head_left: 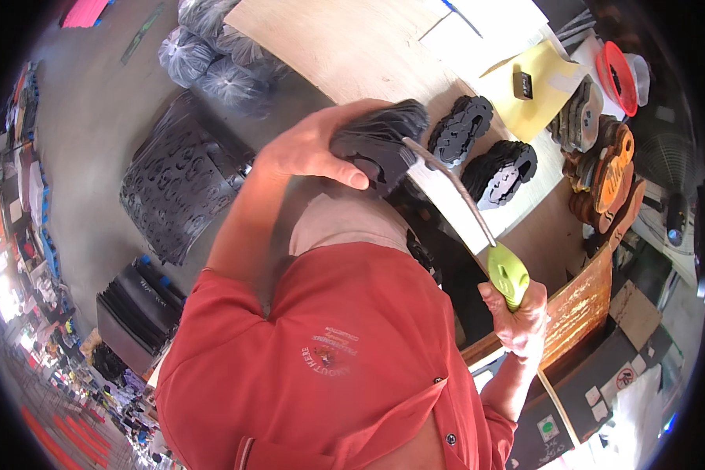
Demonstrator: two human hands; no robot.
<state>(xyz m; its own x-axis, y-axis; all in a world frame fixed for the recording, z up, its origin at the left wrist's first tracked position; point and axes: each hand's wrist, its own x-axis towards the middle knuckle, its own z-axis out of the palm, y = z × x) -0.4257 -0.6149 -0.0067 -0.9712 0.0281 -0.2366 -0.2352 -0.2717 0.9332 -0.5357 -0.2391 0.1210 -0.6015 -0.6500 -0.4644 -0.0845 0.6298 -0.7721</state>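
My left hand [309,149] is closed round a thick stack of thin black cut-out sheets [380,145], with the thumb across its near face. The stack is tilted and held off the table's edge. My right hand [522,317] grips the lime-green handle [508,276] of a tool with a long, thin, bent metal shaft [460,188]. The shaft's far end meets the right side of the stack; whether it is a blade or a rod I cannot tell. Beside the stack, two piles of similar black cut-outs, a far one [460,129] and a near one [503,171], lie on the table.
The pale wooden table [313,35] carries yellow paper [536,86] with a small black block on it. Shaped wooden templates [615,176] are piled at the right, near a red bowl [619,78]. On the floor at left stand a punched black sheet stack [176,176] and grey plastic bags [227,78].
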